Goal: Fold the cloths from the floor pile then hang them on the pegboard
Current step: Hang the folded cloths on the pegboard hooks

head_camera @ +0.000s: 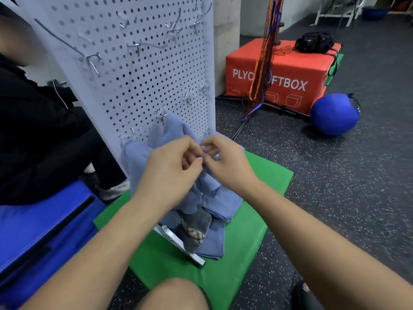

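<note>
A white pegboard (138, 70) with several metal hooks stands tilted on a green mat (250, 231). Light blue cloths (143, 157) hang from its lowest hooks. My left hand (172, 168) and my right hand (225, 164) meet in front of the board's lower right part, and both pinch the edge of a light blue cloth (207, 186) that droops below them. Under my hands lies a pile: folded blue cloth (212, 240) and a grey cloth with a plaid band (196, 229).
A person in black (40, 139) sits at the left on a blue mat (38, 231). At the right stand a red plyo box (288, 72) with a black bag, hanging cords (266, 52) and a blue ball (334, 114). My knee (174, 296) shows below.
</note>
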